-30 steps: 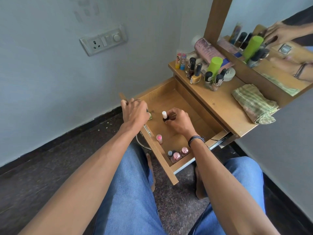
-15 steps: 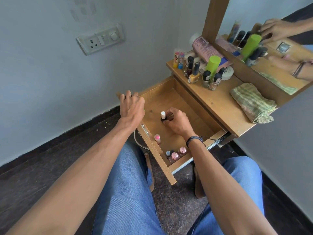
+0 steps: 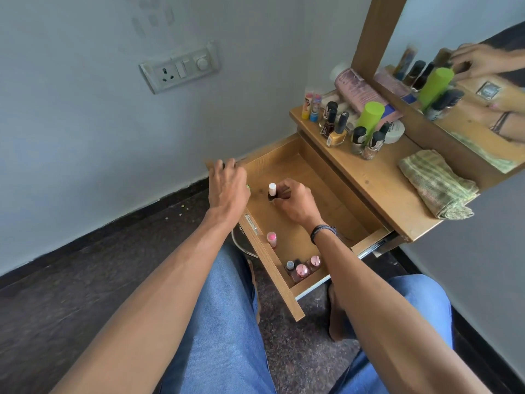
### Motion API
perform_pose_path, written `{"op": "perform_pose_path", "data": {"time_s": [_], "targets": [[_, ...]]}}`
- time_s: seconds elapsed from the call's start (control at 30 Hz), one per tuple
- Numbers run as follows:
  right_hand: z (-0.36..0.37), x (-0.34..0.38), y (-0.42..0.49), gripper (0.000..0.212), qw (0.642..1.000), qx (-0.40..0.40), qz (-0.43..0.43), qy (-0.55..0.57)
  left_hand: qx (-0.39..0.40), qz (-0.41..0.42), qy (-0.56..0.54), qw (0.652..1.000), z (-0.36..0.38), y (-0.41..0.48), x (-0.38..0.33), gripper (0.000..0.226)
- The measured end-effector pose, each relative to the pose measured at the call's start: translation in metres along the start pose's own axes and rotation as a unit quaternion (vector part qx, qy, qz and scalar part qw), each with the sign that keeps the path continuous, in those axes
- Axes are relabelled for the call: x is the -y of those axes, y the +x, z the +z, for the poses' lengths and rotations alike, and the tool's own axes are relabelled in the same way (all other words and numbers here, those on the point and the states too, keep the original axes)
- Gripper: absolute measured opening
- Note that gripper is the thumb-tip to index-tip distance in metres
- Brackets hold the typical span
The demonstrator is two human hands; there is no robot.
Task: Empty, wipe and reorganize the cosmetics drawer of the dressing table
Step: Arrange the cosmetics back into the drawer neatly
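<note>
The wooden drawer (image 3: 321, 174) of the dressing table is pulled out over my lap. My right hand (image 3: 295, 203) is inside it, fingers curled round a dark nail polish bottle with a white cap (image 3: 272, 191) that stands upright on the drawer floor. My left hand (image 3: 227, 189) lies with straight fingers over the left end of the drawer front; a green sliver shows at the palm's edge. A pink-capped bottle (image 3: 272, 238) stands against the drawer front. Three small bottles (image 3: 301, 270) cluster in the near right corner.
On the tabletop (image 3: 377, 177) stand several nail polish bottles (image 3: 338, 132), a green cylinder (image 3: 369, 118), lip balm sticks (image 3: 311, 105), a pink pouch (image 3: 360, 89) and a white jar (image 3: 395, 132). A folded green checked cloth (image 3: 437, 183) lies at the right, below the mirror (image 3: 468, 81).
My left hand has slid toward the far left end of the drawer front and its fingers have straightened. My right hand has stayed on the white-capped bottle.
</note>
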State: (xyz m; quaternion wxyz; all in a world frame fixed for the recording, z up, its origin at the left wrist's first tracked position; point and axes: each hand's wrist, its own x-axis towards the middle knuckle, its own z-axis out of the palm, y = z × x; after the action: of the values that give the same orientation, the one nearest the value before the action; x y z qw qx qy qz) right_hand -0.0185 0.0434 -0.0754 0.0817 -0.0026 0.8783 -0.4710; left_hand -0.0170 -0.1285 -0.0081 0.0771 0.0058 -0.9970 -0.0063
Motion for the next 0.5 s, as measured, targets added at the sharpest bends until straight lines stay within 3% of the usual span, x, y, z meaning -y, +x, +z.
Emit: {"op": "perform_pose_path", "data": {"time_s": [0.13,0.5], "targets": [[0.013,0.012,0.019,0.023,1.0,-0.012,-0.013,-0.002,-0.026,-0.015,-0.024,0.999,0.001,-0.003,0.0,0.037],[0.03,0.021,0.047,0.025,0.997,0.009,-0.063,-0.04,-0.023,-0.032,-0.058,0.998,0.004,-0.003,-0.001,0.043]]}}
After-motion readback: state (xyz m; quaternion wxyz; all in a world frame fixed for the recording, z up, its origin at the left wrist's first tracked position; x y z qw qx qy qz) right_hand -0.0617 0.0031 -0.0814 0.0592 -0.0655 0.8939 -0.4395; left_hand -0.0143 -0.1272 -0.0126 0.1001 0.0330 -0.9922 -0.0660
